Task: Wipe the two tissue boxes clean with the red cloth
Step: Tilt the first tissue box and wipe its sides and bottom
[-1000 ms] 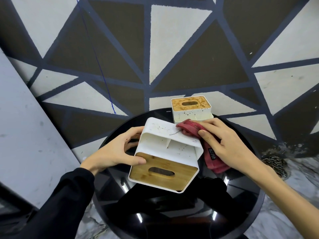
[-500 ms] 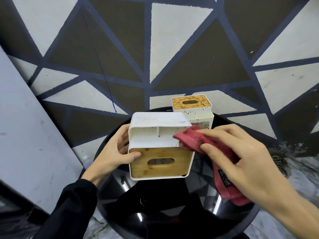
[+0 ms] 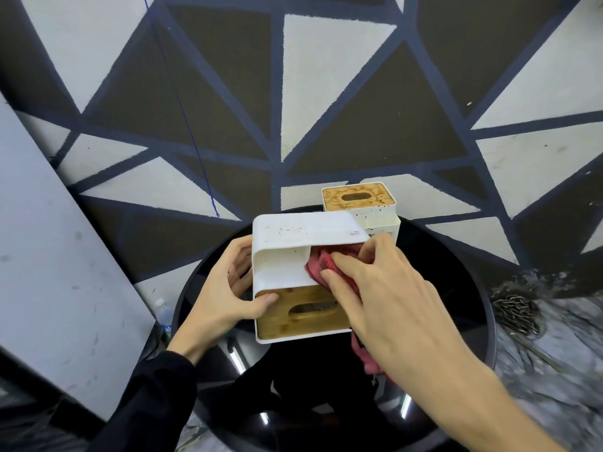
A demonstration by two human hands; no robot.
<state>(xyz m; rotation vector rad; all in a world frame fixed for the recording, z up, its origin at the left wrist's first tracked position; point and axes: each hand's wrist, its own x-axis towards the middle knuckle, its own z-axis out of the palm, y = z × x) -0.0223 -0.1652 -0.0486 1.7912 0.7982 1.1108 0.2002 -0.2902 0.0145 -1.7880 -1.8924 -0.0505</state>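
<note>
Even light, glare on table, blurred edges.

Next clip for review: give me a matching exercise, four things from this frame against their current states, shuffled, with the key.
Things:
1. red cloth
2. near tissue box
3. far tissue box
4. left hand

States:
A. stands upright on the round black table, untouched
B. grips a box from its side
C. pressed against a white box wall by the right hand
D. tipped over, wooden lid facing the camera

Pairs: 1-C, 2-D, 3-A, 4-B
</note>
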